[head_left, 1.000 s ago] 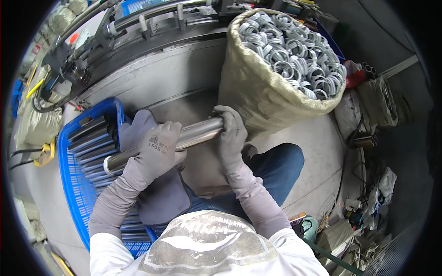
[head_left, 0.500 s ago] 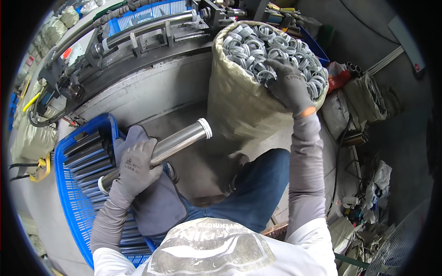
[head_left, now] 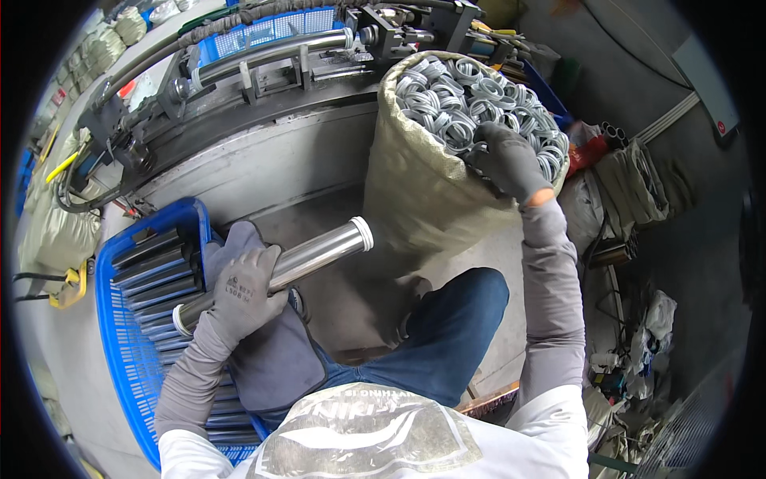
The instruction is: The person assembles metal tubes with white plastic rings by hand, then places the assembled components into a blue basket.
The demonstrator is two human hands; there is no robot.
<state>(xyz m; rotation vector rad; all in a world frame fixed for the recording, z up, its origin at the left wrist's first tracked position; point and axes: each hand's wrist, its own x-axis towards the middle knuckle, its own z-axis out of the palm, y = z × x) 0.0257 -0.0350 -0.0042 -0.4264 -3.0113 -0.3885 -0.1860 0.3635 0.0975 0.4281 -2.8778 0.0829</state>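
Note:
My left hand (head_left: 246, 292), in a grey work glove, is wrapped round a shiny metal tube (head_left: 321, 253). The tube slants up to the right above my lap, with a white ring (head_left: 363, 233) on its upper end and another white ring (head_left: 180, 321) on its lower end. My right hand (head_left: 508, 162), gloved too, is at the near rim of a tall woven sack (head_left: 415, 188) heaped with pale grey rings (head_left: 455, 92). Its fingers are curled down beside the rings. Whatever is between them is hidden.
A blue plastic basket (head_left: 120, 351) full of metal tubes stands at my left. Across the back runs a machine bench (head_left: 239, 120) with another tube (head_left: 271, 54) lying along it. Rolled sacks (head_left: 634, 180) and plastic scraps (head_left: 658, 323) lie at the right.
My right hand has drawn its fingers in at the sack's near rim, from spread over the rings to curled. The left hand keeps its hold on the tube. The view has shifted slightly.

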